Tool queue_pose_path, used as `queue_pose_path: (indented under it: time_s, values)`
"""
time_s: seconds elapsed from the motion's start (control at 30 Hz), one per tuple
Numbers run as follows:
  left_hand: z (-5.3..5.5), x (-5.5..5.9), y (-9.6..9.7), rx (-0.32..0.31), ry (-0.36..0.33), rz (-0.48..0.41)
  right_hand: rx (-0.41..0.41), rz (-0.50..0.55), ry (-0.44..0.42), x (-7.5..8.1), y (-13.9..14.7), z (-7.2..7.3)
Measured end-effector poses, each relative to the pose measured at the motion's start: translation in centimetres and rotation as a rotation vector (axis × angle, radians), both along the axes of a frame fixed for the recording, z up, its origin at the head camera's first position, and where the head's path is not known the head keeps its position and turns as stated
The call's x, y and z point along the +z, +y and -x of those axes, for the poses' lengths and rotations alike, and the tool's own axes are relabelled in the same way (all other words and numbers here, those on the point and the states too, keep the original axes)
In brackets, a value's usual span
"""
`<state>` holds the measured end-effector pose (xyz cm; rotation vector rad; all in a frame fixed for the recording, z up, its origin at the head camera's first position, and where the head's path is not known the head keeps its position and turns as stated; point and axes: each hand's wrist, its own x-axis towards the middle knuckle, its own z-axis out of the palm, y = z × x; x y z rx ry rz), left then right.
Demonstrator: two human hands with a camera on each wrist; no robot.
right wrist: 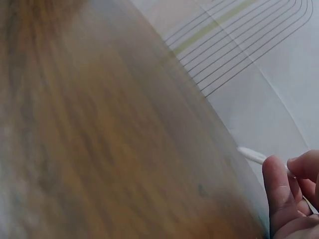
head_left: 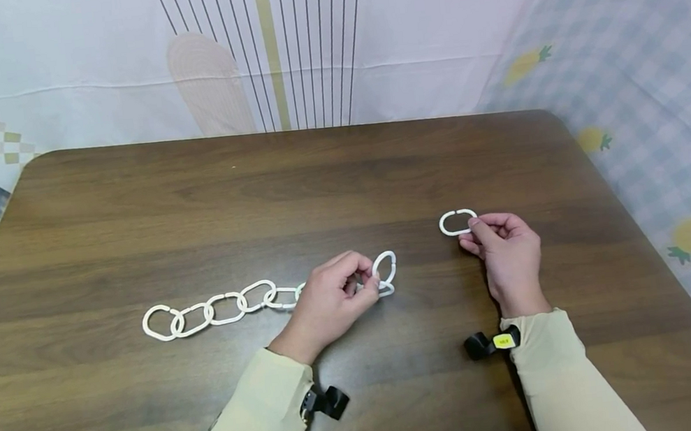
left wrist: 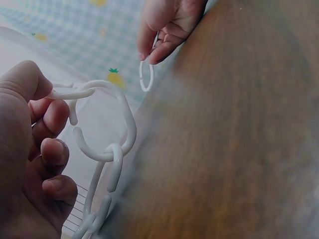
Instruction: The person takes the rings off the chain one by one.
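A chain of several white plastic C-shaped links (head_left: 242,303) lies in a row from the table's left middle toward its centre. My left hand (head_left: 329,301) covers part of this chain and pinches a link at its right end between thumb and index finger. In the left wrist view, an open-gapped link (left wrist: 130,124) hangs from the pinched one, with more links below it. Farther right, my right hand (head_left: 510,258) pinches a single loose link (head_left: 441,224) by its right end, apart from the chain. Only the tip of that loose link (right wrist: 251,155) shows past the fingers in the right wrist view.
The brown wooden table (head_left: 193,210) has rounded far corners. Behind it hangs a pale patterned cloth (head_left: 426,24), and a blue checked cloth (head_left: 662,161) with yellow fruit prints runs along the right. Both wrists wear black camera bands.
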<state>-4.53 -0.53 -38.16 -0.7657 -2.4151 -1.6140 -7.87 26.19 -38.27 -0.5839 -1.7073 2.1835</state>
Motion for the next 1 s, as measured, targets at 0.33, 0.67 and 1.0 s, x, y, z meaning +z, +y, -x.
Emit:
queue_pose_path:
  time_s: [0.33,0.67,1.0]
  values:
    - [0.0,0.0,0.1,0.000,-0.008,0.000,-0.008,0.013,-0.002,-0.1,0.1,0.1]
    - [0.0,0.1,0.1,0.003,0.024,-0.009,0.030,-0.141,0.016,-0.2,-0.3,-0.2]
    - [0.0,0.1,0.1,0.026,0.049,-0.028,0.285,-0.260,0.090,-0.6,-1.5,-1.2]
